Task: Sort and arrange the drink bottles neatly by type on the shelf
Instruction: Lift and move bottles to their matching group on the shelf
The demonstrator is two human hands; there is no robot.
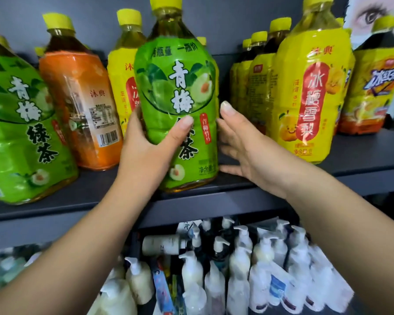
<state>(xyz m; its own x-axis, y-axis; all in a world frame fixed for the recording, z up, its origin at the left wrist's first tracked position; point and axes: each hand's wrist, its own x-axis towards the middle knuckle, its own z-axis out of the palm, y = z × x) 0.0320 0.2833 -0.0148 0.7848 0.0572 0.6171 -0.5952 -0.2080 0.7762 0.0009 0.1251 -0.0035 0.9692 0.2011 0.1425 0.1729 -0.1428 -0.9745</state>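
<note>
A dark grey shelf [362,164] runs across the view in front of a plain grey back wall [225,19], and below it we see a crowd of white pump bottles [237,269].

At the shelf's front edge stands the green tea bottle [175,87], upright, with its label facing us. We cannot tell whether its base rests on the board or hangs just above it. The left hand [146,144] grips it low on the body, thumb across the label and fingers wrapped behind. The right hand [243,146] is spread flat with straight fingers at the bottle's right flank, touching it or just beside it.

A second green tea bottle [21,123] leans at the far left. An orange bottle [84,105] and a yellow bottle [121,76] stand between the two green ones. To the right are a pear bottle [309,98] and an iced tea bottle [373,87].

We judge the step in hand to be moving this green bottle to join its twin. To do it well, we would keep it upright, lift it clear of the edge and not drag it, and steady it with the flat right hand. The orange bottle needs shifting first, or the two greens will not stand together. We would finish with the label facing forward.
</note>
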